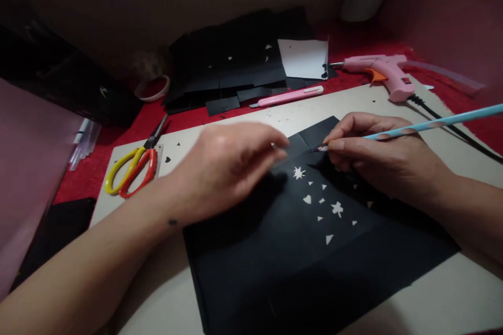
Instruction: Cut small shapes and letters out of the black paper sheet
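Observation:
A large black paper sheet (291, 251) lies on a pale board (451, 293), with small star, heart and triangle shapes cut through it. My left hand (223, 165) rests flat on the sheet's upper left part, fingertips pressing it down. My right hand (377, 152) grips a light blue pencil-like tool (432, 124), its tip touching the paper near the top fold, just right of my left fingertips.
Yellow and red scissors (133, 167) lie at the board's left edge. A pink utility knife (291, 97), a pile of black paper pieces (231, 68), a white sheet (304, 58) and a small bowl (153, 89) sit behind. A pink glue gun (383, 73) with its cord lies at the right.

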The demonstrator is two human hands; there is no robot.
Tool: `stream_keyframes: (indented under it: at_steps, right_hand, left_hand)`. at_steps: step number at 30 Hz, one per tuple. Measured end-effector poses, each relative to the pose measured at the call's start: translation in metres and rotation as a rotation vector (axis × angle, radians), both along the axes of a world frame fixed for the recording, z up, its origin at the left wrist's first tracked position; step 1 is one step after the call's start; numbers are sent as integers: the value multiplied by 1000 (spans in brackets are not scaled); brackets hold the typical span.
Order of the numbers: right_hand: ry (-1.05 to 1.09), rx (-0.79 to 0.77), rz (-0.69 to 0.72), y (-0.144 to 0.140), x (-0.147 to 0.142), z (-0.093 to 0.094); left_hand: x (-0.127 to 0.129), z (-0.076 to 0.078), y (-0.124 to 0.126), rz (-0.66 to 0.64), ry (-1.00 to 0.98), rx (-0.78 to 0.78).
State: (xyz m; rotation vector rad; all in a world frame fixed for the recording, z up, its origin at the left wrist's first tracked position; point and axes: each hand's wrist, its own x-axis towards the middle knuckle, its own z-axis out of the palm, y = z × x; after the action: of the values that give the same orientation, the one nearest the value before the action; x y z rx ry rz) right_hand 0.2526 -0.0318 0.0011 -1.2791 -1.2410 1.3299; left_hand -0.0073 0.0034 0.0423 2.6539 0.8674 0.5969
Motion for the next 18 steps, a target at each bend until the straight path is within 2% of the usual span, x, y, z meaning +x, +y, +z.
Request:
stream_keyframes:
  at_steps: [2,3,5,8,11,14,18]
  right_hand:
    - [0,5,-11,0,1,-1]
    - [2,9,-17,0,2,-1]
    - [9,13,-27,1,4,-2]
    - [31,10,-31,1,5,-4]
    - [59,-1,-33,1,4,-5]
    - [92,-22,-37,2,4,-4]
    - [146,-57,-43,5,5,1]
  left_hand:
    - [12,-1,-20,-252,-9,-168]
    - [18,-4,-29,-358,17,-194]
    - [24,-12,-40,-477,111,-77]
    - [23,-26,-38,-427,111,82]
    - [17,-35,-23,-243,97,170]
    - [12,-41,-9,-185,131,176]
    - [11,-44,-4,-191,174,149]
